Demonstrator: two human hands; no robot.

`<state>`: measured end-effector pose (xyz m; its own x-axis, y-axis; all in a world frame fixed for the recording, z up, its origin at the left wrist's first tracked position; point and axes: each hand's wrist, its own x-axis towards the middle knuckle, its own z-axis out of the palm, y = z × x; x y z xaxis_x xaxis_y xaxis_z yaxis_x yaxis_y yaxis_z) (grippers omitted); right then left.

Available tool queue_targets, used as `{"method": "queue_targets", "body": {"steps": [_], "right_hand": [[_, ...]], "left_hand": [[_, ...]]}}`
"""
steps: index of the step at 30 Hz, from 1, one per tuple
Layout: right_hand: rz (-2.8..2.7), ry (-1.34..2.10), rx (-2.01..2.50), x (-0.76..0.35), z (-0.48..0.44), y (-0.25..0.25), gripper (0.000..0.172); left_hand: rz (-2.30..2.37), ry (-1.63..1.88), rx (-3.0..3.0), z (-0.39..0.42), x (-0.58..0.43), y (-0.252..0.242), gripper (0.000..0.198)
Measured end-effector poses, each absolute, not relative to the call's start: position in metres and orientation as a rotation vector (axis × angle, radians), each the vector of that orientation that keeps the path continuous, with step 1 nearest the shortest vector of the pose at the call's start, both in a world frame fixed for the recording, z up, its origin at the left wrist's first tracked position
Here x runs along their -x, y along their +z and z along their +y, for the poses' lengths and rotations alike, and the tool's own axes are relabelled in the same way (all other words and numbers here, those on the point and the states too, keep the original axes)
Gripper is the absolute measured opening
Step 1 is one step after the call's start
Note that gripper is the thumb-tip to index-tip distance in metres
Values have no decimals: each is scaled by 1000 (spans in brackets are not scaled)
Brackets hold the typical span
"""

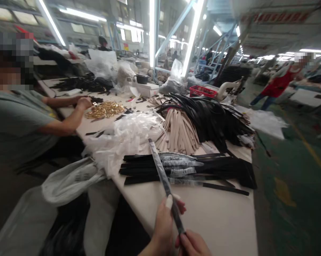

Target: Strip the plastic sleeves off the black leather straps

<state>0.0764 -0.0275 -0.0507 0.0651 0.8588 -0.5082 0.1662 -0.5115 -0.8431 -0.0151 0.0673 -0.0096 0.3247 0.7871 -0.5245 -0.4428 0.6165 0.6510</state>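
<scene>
A long black strap, partly wrapped in clear film, slants up and away from me over the table. My left hand grips it about midway, with the thumb, in a white finger cover, pressed on top. Lower down, near the strap's close end, my right hand pinches it between thumb and fingers. Just beyond lies a stack of black straps, several with film round their middles. The held strap's far end crosses over the left part of that stack.
Behind are tan strips, a heap of black straps, white plastic film and a red basket. A co-worker handles small pieces by gold hardware at left. An open sack stands beside the table.
</scene>
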Motion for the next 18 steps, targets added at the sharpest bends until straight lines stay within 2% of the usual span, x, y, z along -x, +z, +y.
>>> {"method": "queue_targets", "body": {"steps": [4, 10, 15, 18], "right_hand": [[-941, 1356, 1751, -78, -15, -38, 75], [-717, 1756, 1599, -66, -25, -31, 73], [-721, 1616, 1583, -61, -21, -23, 58], [-777, 1532, 1585, -64, -11, -14, 55]], "left_hand": [[933, 823, -367, 33, 8, -26, 41], [942, 867, -409, 74, 24, -14, 40], [921, 785, -431, 63, 23, -18, 34], [882, 624, -415, 40, 21, -27, 38]]}}
